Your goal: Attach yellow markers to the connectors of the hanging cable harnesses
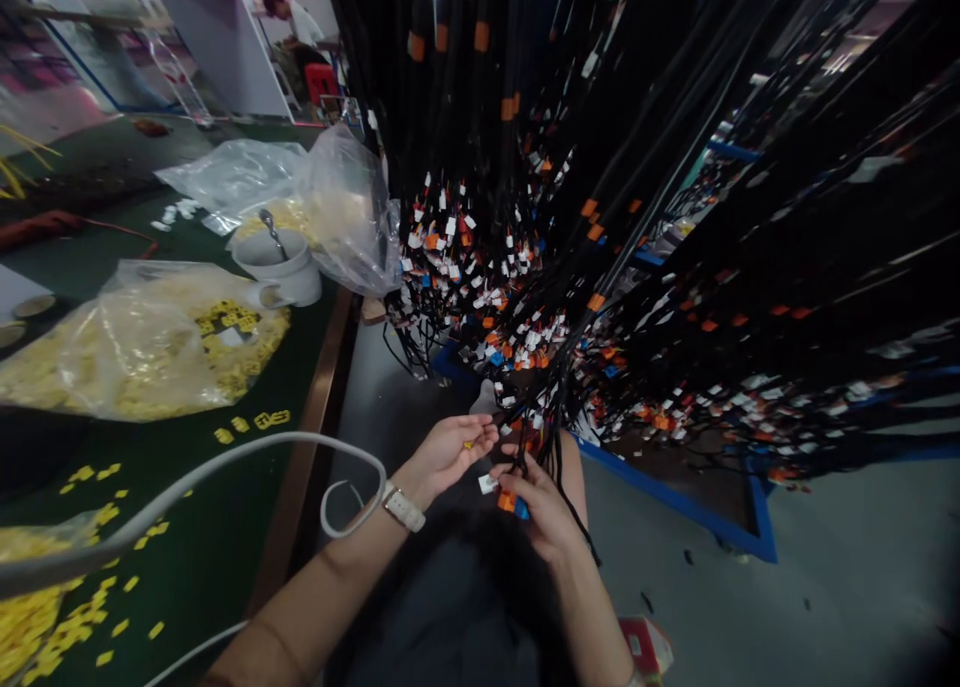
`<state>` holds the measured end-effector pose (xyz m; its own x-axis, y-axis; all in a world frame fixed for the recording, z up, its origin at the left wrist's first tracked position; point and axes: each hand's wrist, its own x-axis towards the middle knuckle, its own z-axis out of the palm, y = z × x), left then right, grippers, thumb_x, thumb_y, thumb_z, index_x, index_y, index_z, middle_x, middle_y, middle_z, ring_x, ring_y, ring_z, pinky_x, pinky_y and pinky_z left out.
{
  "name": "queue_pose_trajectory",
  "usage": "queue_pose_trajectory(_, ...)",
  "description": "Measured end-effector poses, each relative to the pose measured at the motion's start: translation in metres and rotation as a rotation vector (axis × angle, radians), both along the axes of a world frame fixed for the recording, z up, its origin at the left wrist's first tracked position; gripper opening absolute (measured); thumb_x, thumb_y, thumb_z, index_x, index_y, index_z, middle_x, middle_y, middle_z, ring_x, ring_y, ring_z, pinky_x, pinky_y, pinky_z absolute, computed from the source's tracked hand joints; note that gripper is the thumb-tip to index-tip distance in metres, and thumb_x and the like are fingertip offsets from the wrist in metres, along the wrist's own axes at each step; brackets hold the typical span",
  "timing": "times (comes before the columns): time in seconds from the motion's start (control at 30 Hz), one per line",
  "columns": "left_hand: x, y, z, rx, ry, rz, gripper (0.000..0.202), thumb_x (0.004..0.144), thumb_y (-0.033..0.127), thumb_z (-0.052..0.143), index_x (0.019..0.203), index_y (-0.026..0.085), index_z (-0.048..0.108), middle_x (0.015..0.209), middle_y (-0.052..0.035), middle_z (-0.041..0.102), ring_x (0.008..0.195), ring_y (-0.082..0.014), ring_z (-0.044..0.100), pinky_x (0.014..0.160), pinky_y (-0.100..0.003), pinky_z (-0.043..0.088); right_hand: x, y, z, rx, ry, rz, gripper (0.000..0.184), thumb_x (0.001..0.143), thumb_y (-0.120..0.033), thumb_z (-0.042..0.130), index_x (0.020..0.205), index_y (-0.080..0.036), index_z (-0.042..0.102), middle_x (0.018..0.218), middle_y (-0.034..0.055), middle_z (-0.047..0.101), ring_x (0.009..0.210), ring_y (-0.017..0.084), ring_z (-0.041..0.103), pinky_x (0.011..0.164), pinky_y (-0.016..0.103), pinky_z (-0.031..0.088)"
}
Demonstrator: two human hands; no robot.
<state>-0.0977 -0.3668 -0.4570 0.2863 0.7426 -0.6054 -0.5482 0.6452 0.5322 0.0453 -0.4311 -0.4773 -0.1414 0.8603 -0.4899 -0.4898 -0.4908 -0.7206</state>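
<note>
My left hand point(448, 455), with a pale watch point(403, 507) on its wrist, is turned palm up with its fingers curled in. A small yellow plastic piece point(469, 445) shows within them. Close beside it on the right, my right hand point(546, 507) grips the end of a black wire harness point(551, 457). White point(487, 484), orange point(506, 501) and blue connectors point(521, 509) stick out below its fingers. The fingertips of both hands are near the harness's loose wires. Whether the left fingertips touch a wire cannot be made out.
Dense harnesses with many connectors point(457, 257) hang ahead over a blue-framed cart point(675, 502). On the green table point(247, 487) lie bags of yellow pieces point(150, 347), loose ones, and a white mug point(281, 267) holding a spoon. A grey hose point(225, 457) crosses the left. A person point(300, 32) sits far back.
</note>
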Motion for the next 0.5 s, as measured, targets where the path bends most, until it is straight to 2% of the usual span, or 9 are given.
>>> queue_pose_trajectory(0.1, -0.002, 0.000, 0.000, 0.014, -0.035, -0.043, 0.013, 0.084, 0.005, 0.049, 0.086, 0.004, 0.062, 0.074, -0.0094, 0.061, 0.062, -0.0101, 0.060, 0.060, -0.019, 0.049, 0.005, -0.003, 0.000, -0.013, 0.064, -0.064, 0.049, 0.059, -0.014, 0.079, 0.103, -0.021, 0.058, 0.073, -0.0023, 0.066, 0.059, 0.009, 0.059, 0.054, 0.017, 0.045)
queue_pose_trajectory(0.23, -0.002, -0.001, -0.001, 0.044, -0.034, -0.129, 0.024, 0.089, 0.024, 0.049, 0.087, 0.006, 0.064, 0.057, -0.0006, 0.050, 0.045, -0.0044, 0.046, 0.044, -0.015, 0.035, 0.012, -0.001, -0.001, -0.108, 0.264, -0.255, 0.042, 0.058, -0.007, 0.078, 0.094, -0.020, 0.062, 0.077, -0.0033, 0.066, 0.070, 0.009, 0.062, 0.065, 0.019, 0.052)
queue_pose_trajectory(0.37, -0.001, -0.003, 0.003, 0.116, -0.017, -0.186, 0.018, 0.084, 0.019, 0.056, 0.088, 0.006, 0.067, 0.060, 0.0005, 0.047, 0.049, -0.0032, 0.043, 0.047, -0.015, 0.032, 0.018, 0.006, 0.001, -0.148, 0.446, -0.302, 0.033, 0.055, -0.003, 0.076, 0.081, -0.019, 0.064, 0.073, -0.0039, 0.063, 0.068, 0.007, 0.061, 0.063, 0.015, 0.053)
queue_pose_trajectory(0.5, -0.001, -0.006, 0.008, 0.170, -0.035, -0.269, 0.018, 0.079, 0.018, 0.062, 0.091, 0.006, 0.068, 0.067, -0.0022, 0.052, 0.057, -0.0048, 0.048, 0.054, -0.017, 0.037, 0.018, 0.009, 0.003, -0.182, 0.415, -0.348, 0.031, 0.056, -0.007, 0.078, 0.081, -0.020, 0.065, 0.078, -0.0013, 0.066, 0.069, 0.008, 0.063, 0.056, 0.013, 0.053)
